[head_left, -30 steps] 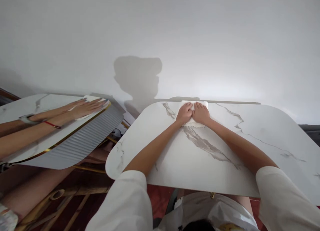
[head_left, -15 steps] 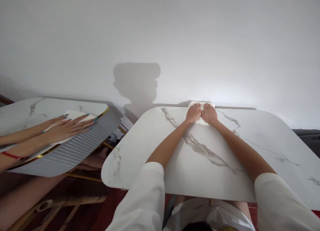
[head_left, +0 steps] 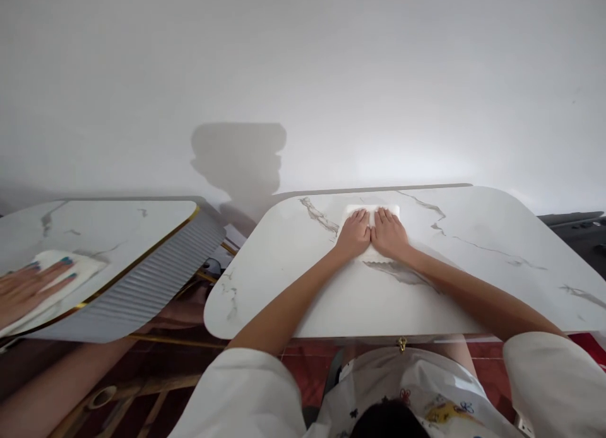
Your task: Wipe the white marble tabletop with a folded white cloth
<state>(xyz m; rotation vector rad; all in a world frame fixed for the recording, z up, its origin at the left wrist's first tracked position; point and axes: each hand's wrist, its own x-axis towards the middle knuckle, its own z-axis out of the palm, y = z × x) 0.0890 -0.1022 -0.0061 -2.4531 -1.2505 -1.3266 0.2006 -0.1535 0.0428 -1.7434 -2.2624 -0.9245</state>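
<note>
There's the pale wall (head_left: 350, 65) rising behind the marbled tabletop (head_left: 274, 280), glowing brightest just above it; red floor (head_left: 307, 370) below it, gold-edged tabletop (head_left: 137, 217) and bamboo frame (head_left: 156, 385) to its left.

Own hands, two: left hand (head_left: 354, 236), right hand (head_left: 391, 235). Cloths, two: white cloth (head_left: 376, 255) under both hands, second cloth (head_left: 88, 269) well left of grip. Marbled tables, two: near table (head_left: 269, 261) beneath grip, second table (head_left: 137, 223) left. Sleeves, two: left sleeve (head_left: 250, 390), right sleeve (head_left: 552, 375), back from grip. Co-worker's hand (head_left: 40, 286), at least one, well left.
</note>
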